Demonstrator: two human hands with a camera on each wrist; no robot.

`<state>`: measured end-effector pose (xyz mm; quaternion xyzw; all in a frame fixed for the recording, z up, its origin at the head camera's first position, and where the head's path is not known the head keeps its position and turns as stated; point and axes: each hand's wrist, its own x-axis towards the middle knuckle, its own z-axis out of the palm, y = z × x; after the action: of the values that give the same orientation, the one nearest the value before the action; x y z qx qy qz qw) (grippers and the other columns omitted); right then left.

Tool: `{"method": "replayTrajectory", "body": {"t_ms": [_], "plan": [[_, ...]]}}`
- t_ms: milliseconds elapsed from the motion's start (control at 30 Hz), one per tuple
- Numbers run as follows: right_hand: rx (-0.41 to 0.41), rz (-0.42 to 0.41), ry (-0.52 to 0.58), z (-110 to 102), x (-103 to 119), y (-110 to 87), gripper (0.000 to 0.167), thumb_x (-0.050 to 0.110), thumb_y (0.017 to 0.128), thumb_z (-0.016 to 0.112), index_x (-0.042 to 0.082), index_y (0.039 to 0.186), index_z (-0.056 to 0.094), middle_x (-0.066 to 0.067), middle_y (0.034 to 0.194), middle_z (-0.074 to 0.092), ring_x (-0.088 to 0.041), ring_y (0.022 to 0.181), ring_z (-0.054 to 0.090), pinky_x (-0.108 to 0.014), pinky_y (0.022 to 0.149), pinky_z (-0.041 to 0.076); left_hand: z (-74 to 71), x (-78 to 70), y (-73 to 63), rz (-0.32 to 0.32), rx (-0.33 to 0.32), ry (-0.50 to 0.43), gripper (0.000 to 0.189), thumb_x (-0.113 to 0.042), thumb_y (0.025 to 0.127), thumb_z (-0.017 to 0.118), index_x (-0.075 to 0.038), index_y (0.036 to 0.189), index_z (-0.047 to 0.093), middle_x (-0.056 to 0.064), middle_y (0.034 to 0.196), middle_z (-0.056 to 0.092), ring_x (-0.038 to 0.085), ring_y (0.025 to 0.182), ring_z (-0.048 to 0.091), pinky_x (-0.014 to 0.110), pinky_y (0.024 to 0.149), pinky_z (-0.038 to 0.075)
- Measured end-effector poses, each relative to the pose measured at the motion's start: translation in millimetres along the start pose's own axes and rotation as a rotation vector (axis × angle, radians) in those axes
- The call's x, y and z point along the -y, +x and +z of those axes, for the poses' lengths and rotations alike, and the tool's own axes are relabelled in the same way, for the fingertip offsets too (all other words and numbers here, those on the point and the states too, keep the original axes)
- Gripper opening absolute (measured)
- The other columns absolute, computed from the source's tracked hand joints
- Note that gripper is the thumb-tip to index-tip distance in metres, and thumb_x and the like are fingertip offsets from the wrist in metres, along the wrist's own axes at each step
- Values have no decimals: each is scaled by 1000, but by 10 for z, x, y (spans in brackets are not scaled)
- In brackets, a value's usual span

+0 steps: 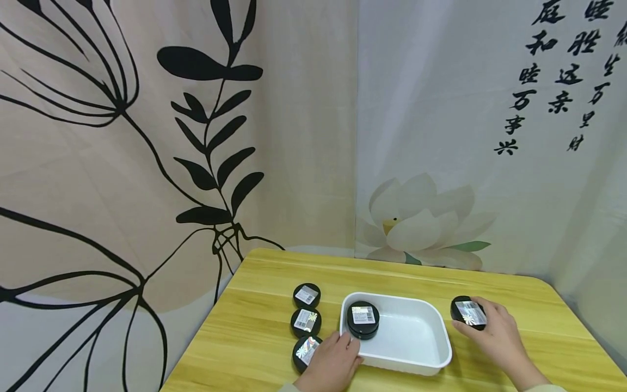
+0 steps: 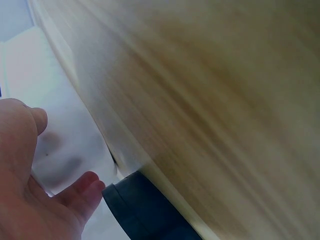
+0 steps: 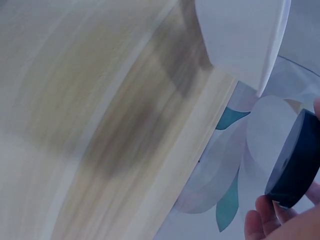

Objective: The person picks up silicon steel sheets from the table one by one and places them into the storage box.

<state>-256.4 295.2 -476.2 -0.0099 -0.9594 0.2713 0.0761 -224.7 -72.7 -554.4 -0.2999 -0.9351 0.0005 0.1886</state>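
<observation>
Over the table's right side, my right hand (image 1: 501, 333) grips a round black container (image 1: 469, 312) by its edge, its silver label facing up; the right wrist view shows the dark container (image 3: 295, 162) tilted, clear of the tabletop. My left hand (image 1: 333, 361) holds the near left corner of a white rectangular tray (image 1: 411, 362), fingers at its rim. Inside the tray's left end sit black round containers (image 1: 363, 320) that look stacked, a label on top. Close by the left hand in its wrist view is another dark round container (image 2: 147, 210).
Left of the tray, three black labelled containers stand in a column: a far one (image 1: 306, 295), a middle one (image 1: 306, 322) and a near one (image 1: 305, 353), partly behind the left hand. All rest on a yellow wood-grain table (image 1: 235, 326), with printed curtains (image 1: 303, 136) behind.
</observation>
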Motion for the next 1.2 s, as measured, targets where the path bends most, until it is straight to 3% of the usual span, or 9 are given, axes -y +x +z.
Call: {"method": "replayTrajectory", "body": {"t_ms": [200, 933, 1200], "plan": [[-44, -53, 10, 22, 101, -5, 92, 54, 83, 77, -7, 142, 42, -40, 138, 40, -60, 121, 39, -70, 90, 40, 1, -4, 3, 17, -43, 35, 24, -43, 101, 56, -19, 95, 56, -5, 90, 53, 13, 80, 49, 24, 69, 42], [27, -55, 83, 127, 439, 68, 93, 49, 81, 81, -2, 146, 39, -35, 144, 38, -56, 128, 37, -74, 97, 38, -33, -9, 17, -20, 49, -20, 24, -42, 103, 52, -19, 99, 57, -5, 92, 54, 13, 81, 49, 24, 71, 43], [40, -66, 79, 161, 513, 93, 92, 51, 81, 80, 1, 147, 40, -34, 145, 39, -55, 129, 36, -74, 97, 39, -46, -15, 15, -18, 42, -23, 24, -42, 103, 53, -19, 99, 57, -4, 91, 54, 13, 82, 49, 24, 71, 43]]}}
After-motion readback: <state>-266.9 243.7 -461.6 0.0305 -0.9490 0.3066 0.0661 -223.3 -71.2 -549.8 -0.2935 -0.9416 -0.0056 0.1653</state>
